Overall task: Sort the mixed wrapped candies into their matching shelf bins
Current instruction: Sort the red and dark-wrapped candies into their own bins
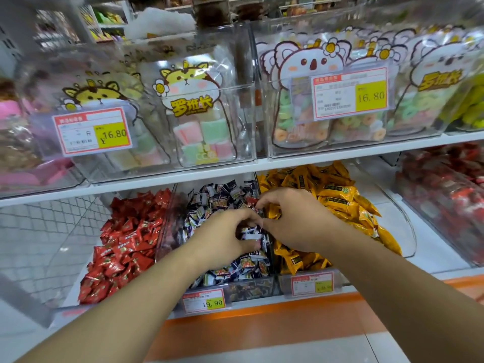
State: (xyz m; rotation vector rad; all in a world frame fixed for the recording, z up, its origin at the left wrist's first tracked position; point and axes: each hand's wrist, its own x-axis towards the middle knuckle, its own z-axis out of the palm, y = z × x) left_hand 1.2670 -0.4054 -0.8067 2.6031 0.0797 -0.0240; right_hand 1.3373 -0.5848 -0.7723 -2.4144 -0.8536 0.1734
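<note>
Lower shelf, counted left to right: I log three clear bins in reach, plus a fourth at far right. Bin one (123, 247), left, holds red wrapped candies, too many to count. Bin two, the middle bin (235, 289), holds dark blue-and-white wrapped candies (222, 197), likewise uncountable, with at least one red piece (252, 200) lying among them at the far side. Bin three (337, 205), right of it, holds yellow-orange wrapped candies. Bin four (445, 205), far right, holds red packets behind a clear front. Two hands, both over the middle bin. My left hand (225, 237) lies on the blue-and-white heap, fingers curled down among the wrappers; I cannot tell whether it actually grasps one. My right hand (290, 218) sits just beside it at the divider between bins two and three, fingertips bent toward the wrappers near that red piece; whether it pinches anything, I cannot tell. Two price tags on the near lip: one reading 19.90 (204, 301) under bin two, one blurred (311, 284) under bin three. Upper shelf: two clear boxes of animal-printed candy bags (196, 113), each box with one tag reading 16.80 (91, 132).
</note>
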